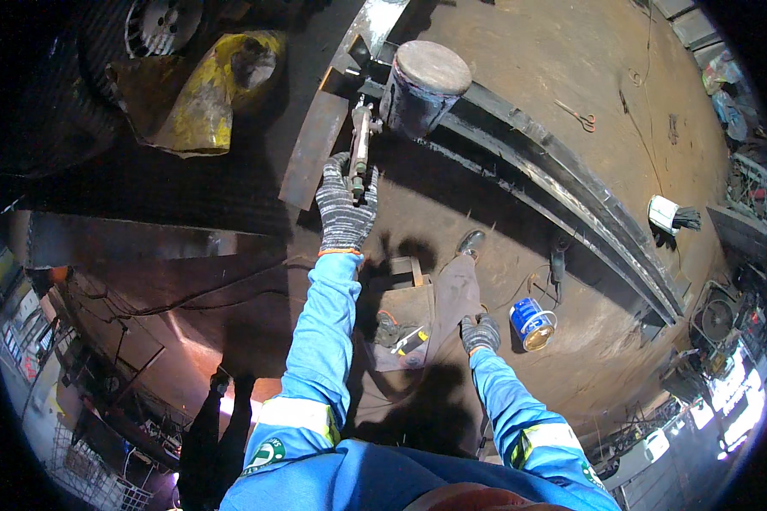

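Note:
My left hand [347, 213], in a grey-and-black striped glove, reaches forward with its fingers closed round the near end of a grey metal tool [362, 140] that looks like a screw clamp. The tool's far end lies against the joint of a curved steel beam [520, 149] and a rusty flat plate [314, 152]. Just right of it, a dark metal cylinder [430, 81] with a round top stands at the beam. My right hand [481, 332], gloved alike, rests by my knee over grey trousers [458, 294]; its fingers are foreshortened, and their grip is unclear.
A blue can [533, 324] stands right of my knee, near a corded angle grinder [557, 264]. Orange-handled pliers [578, 115] and a white container of dark rods [673, 215] lie beyond the beam. A bent yellow metal piece [204, 98] is at far left; cables cross the floor.

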`<state>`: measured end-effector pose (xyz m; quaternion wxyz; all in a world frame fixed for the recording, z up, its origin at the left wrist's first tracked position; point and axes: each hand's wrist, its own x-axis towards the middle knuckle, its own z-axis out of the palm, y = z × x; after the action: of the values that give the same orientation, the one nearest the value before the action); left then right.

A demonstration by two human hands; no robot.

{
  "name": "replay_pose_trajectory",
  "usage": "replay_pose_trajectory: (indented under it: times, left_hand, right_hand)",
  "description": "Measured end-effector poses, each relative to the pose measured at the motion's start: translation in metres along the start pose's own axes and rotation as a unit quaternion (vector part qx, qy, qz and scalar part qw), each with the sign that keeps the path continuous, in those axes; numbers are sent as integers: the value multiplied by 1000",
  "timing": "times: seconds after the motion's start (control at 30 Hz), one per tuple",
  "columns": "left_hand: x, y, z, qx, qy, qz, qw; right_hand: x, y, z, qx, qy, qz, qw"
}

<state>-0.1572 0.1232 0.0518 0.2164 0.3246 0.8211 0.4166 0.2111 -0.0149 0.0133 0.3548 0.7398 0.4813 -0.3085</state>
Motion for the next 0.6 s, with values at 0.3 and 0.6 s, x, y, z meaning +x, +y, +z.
replay_pose_trajectory:
  times: [0.3,0.6]
  left_hand:
    - [-37,-29,57,-29,-114,-114,986]
    - [-97,28,70,61,-300,-29,952]
  right_hand:
    - [-1,8,2,0,-9,10,1000]
    - [-5,12,5,18,-7,-3,1000]
